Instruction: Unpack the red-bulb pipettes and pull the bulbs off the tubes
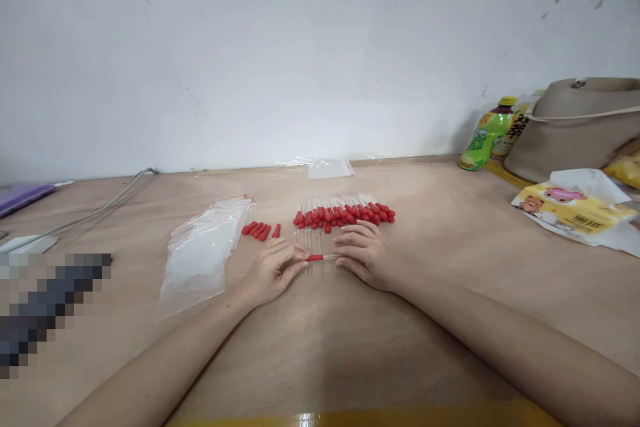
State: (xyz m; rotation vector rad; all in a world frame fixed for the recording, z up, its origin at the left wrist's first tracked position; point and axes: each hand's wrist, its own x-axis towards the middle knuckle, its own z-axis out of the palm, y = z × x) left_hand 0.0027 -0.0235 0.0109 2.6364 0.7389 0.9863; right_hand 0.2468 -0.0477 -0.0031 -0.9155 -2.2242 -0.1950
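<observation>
Red cap (315, 258) pinched in left hand (280, 267), clear tube (329, 257) gripped in right hand (367, 257), ends probably touching, kinda small to tell tho.

near: open table (295, 363) | ahead: red-bulbed tubes (344, 215) (wide row) | left: plastic bags (200, 247)

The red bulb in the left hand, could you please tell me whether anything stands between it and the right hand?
Nothing visible blocks the way; only a thin clear tube spans the gap from the red bulb to the right hand.
</observation>
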